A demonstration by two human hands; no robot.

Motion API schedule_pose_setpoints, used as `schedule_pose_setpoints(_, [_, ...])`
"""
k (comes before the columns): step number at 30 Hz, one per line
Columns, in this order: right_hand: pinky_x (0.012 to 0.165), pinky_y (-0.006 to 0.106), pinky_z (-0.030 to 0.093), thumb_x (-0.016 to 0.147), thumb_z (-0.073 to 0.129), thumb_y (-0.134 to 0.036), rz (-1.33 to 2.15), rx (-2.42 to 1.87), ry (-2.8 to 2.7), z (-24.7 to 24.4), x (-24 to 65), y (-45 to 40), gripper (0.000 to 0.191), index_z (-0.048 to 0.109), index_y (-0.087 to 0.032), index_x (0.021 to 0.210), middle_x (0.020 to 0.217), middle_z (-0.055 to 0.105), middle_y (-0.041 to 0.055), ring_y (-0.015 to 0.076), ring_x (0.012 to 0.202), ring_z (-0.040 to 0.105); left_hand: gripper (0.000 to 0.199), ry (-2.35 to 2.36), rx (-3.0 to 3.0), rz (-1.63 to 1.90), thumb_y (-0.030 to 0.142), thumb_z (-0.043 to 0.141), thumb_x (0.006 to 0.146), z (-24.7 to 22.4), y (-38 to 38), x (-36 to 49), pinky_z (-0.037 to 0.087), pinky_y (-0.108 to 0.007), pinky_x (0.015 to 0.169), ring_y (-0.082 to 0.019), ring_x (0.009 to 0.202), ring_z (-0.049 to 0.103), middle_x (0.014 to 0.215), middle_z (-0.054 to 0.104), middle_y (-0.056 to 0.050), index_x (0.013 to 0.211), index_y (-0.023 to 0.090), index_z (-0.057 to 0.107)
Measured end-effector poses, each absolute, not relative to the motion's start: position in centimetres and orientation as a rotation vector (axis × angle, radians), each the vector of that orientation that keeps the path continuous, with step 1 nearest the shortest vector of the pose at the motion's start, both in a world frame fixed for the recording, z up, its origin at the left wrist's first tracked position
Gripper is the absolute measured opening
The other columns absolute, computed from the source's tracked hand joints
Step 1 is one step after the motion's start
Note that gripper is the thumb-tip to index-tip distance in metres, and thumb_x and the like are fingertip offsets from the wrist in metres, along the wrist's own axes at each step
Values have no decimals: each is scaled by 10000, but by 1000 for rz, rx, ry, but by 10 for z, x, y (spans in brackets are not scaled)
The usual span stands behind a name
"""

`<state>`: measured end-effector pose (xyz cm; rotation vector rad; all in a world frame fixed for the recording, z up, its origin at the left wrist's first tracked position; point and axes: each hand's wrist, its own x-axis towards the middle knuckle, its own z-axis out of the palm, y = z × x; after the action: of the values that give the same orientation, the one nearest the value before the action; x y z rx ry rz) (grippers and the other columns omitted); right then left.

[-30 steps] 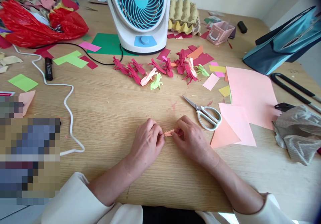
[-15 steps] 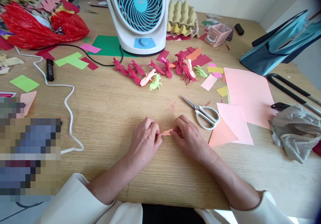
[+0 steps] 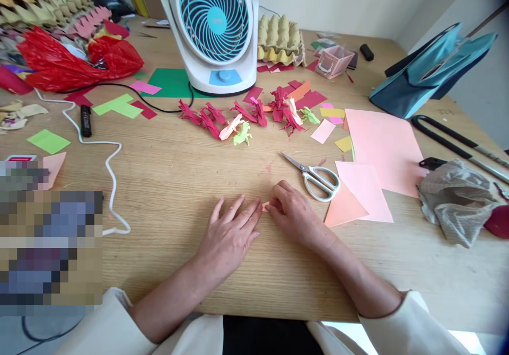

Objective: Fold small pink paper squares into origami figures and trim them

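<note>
Between my two hands lies a small folded piece of orange paper (image 3: 265,206), mostly covered by fingers. My left hand (image 3: 233,228) is flat on the table with its fingers stretched out, the fingertips over the paper's left end. My right hand (image 3: 295,209) pinches the right end of the paper between thumb and fingers. To the right of that hand lie white-handled scissors (image 3: 321,181), closed, partly on an orange paper triangle (image 3: 345,206). Several folded red paper figures (image 3: 207,119) stand farther back, with a light green one (image 3: 242,133) and a pale pink one (image 3: 230,127) among them.
A white and blue fan (image 3: 218,32) stands at the back. Pink sheets (image 3: 385,148) and a crumpled grey mesh bag (image 3: 453,201) lie on the right, near a blue bag (image 3: 421,74). A white cord (image 3: 113,180) and a black marker (image 3: 85,121) are on the left.
My left hand has gone from a pinch on the paper to lying flat with fingers spread. My right hand keeps its pinch. The whole view has shifted slightly.
</note>
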<state>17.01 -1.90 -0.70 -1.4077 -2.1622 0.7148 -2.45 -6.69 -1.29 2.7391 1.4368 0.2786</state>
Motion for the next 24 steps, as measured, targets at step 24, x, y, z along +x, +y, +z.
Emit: schedule_pose_setpoints(24, [705, 275, 526, 873, 563, -99, 956, -1117, -2092, -3, 195, -20, 92, 615, -175, 878, 999, 567, 63, 128, 789, 591, 543, 1314, 2764, 190, 345, 384, 996, -18, -72, -10, 235, -517, 1171, -265, 1439, 323, 1545, 361, -136, 1480, 107, 324])
